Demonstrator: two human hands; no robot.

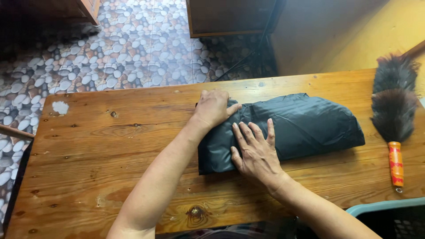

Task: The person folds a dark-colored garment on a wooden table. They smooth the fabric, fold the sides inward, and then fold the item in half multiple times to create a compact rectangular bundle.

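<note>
Both hands are on a folded dark garment (305, 124) lying flat on the wooden table (110, 168), roughly centre-right of the tabletop. The cloth looks thin and slick, maybe a raincoat or nylon jacket; I can't tell which.

Left hand (213, 108): curled over the far left corner of the bundle, fingers bent down over the edge, gripping or pinning that end. Right hand (256, 150): flat, fingers spread wide, palm pressing on the near left part of the cloth. Neither hand lifts anything; both bear down.

Step in hand, as I judge it: flattening and tightening the left end of the fold.

To do it well:
- Keep the right palm flat and broad so trapped air goes out toward the right end, which looks puffier.
- Hold the left corner pinned while smoothing; slick fabric likely slips and unfolds if released.
- Press from the folded edge outward, not across it, so the creases stay aligned.
- Keep edges squared to each other; the near edge already runs fairly straight.

Around it: a feather duster (393, 106) with an orange handle lies at the right end of the table, well apart from the cloth. A teal basket rim (385, 207) shows at the lower right, beside the table's near edge. Pebble-pattern floor (133, 48) lies beyond the table, with dark wooden furniture (230, 17) at the top.
</note>
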